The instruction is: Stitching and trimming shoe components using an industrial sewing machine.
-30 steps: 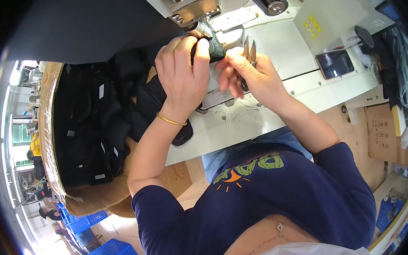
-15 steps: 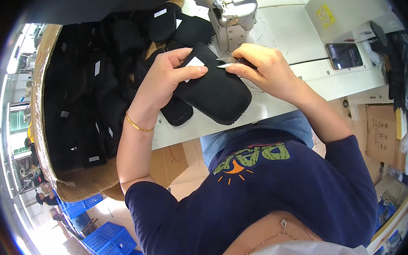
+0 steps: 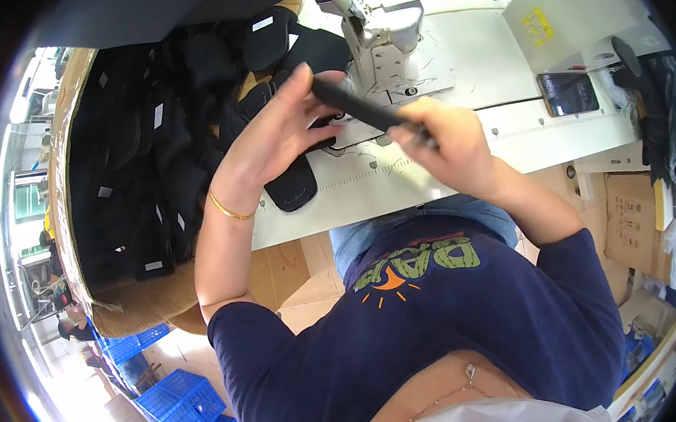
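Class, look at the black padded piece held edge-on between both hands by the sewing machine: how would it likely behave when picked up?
The black padded piece probably keeps its shape: it spans straight between left hand and right hand without sagging. It looks thin, so likely light. Being flat, it seems unlikely to roll.

Head-worn fisheye — steep, close downward view

A sewing workshop: an industrial sewing machine (image 3: pixel 377 34), stacked black fabric pieces (image 3: pixel 141 153), blue crates (image 3: pixel 181 402).
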Available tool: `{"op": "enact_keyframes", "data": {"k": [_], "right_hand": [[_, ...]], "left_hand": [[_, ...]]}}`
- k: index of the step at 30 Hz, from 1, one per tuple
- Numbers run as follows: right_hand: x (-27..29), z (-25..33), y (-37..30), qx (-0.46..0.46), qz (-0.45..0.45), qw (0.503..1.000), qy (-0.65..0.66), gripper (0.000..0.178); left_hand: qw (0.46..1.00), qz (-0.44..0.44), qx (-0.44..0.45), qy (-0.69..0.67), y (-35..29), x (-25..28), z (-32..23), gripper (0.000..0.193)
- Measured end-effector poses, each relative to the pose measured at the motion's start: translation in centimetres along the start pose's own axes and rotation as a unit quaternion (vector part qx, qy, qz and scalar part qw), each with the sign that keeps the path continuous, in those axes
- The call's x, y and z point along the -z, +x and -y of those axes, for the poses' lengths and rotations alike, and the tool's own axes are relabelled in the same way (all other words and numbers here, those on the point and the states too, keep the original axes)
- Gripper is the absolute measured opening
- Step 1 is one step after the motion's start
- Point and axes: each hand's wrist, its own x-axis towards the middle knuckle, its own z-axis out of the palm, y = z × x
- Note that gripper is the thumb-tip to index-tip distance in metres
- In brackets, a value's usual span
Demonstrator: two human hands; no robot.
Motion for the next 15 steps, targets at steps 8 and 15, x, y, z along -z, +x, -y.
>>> {"op": "enact_keyframes", "data": {"k": [8, 15], "right_hand": [[0.0, -0.9, 0.5, -0.316, 0.069, 0.881, 0.344, 0.032], [-1.2, -1.4, 1.6, -0.186, 0.050, 0.940, 0.281, 0.030]], "left_hand": [[0.986, -0.037, -0.113, 0.117, 0.2, 1.0, 1.4, 0.023], [0.992, -0.004, -0.079, 0.096, 0.4, 1.2, 1.6, 0.026]]}}
